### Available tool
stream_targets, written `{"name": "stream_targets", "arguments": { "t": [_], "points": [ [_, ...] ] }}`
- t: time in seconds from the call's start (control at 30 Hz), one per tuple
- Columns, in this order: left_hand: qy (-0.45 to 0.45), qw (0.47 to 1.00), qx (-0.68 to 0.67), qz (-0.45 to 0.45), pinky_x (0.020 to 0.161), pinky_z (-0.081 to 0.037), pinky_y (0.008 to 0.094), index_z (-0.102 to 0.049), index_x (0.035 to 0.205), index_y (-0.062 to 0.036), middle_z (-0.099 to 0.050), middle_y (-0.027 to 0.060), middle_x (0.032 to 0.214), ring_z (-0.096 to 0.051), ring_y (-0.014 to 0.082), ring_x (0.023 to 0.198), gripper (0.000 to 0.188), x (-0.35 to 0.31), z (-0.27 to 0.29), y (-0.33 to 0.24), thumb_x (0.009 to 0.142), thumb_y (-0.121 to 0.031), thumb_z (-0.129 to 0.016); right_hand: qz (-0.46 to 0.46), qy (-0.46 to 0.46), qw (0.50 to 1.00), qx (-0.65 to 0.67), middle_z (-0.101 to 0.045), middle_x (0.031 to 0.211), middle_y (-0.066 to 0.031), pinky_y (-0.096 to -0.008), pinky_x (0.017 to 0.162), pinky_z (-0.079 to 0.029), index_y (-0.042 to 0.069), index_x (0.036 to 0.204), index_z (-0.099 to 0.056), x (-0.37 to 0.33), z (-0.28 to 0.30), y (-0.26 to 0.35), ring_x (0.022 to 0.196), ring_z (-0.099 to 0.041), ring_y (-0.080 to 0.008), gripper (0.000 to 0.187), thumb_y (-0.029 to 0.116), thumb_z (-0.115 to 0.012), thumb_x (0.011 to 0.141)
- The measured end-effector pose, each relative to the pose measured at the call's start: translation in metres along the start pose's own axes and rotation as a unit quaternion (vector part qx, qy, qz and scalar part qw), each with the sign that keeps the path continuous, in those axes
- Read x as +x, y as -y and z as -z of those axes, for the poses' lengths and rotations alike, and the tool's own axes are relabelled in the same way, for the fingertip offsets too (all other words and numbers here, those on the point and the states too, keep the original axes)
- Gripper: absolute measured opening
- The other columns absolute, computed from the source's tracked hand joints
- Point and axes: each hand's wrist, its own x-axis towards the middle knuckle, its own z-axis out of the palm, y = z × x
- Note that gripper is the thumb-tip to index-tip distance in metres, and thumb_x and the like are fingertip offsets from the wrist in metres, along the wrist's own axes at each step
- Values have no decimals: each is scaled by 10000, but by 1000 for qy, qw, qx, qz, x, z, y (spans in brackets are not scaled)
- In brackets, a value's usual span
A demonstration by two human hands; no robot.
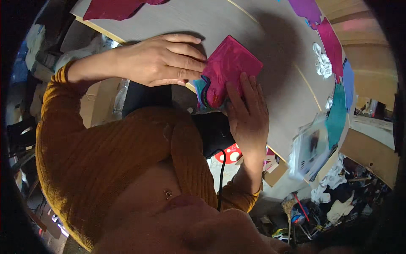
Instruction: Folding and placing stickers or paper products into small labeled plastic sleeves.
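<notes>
A folded magenta cloth piece lies at the near edge of the pale grey table. At its lower left corner are a dark wavy trim and a bit of teal material hanging over the edge. My left hand reaches in from the left, its fingers stretched out flat, fingertips at the cloth's left side. Lying on the cloth's lower right part is my right hand, with fingers extended and pointing away from me. Neither hand grips anything; the cloth's underside is hidden.
Another magenta cloth lies at the far left. Along the right side are purple cloth, teal cloth, clear round plastic pieces and a clear plastic packet. Scraps and a broom clutter the floor at lower right.
</notes>
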Motion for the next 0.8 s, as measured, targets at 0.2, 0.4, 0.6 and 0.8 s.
{"name": "stream_targets", "arguments": {
  "t": [0.2, 0.4, 0.6, 0.8],
  "points": [
    [-42, 997, -54, 37, 962, -517, 432, -691, 1063, -17, -616, 116, 1142, -619, 272, 1080, 241, 2, -10, -7, 879, -172, -693, 1, 3, 1000, 2, -502, 1446, -174, -517, 1105, -394, 126, 1283, -654, 0, -1, -1, 1339, -480, -391, 411, 111, -645, 872],
    [-72, 987, -107, 100, 833, -561, 379, -680, 1035, 3, -610, 122, 1129, -638, 285, 1027, 212, -1, -15, -7, 872, -131, -702, 26, -6, 1000, -12, -508, 1409, -203, -548, 1067, -432, 141, 1292, -625, -1, -2, -5, 1285, -519, -425, 450, 181, -695, 849],
    [-91, 986, -95, 101, 845, -562, 369, -677, 1039, 19, -619, 125, 1162, -644, 295, 1028, 214, 12, -9, -6, 863, -100, -699, 28, -10, 999, -15, -514, 1404, -200, -547, 1066, -431, 146, 1300, -618, -1, -2, -4, 1287, -519, -425, 449, 184, -682, 857],
    [-35, 992, -107, 64, 867, -558, 376, -682, 1054, 22, -633, 135, 1175, -631, 291, 1093, 222, 6, -7, -1, 852, -70, -679, 28, -19, 999, -8, -519, 1403, -197, -544, 1064, -433, 148, 1293, -616, -2, -5, -6, 1283, -524, -425, 432, 186, -672, 867]
  ]
}}
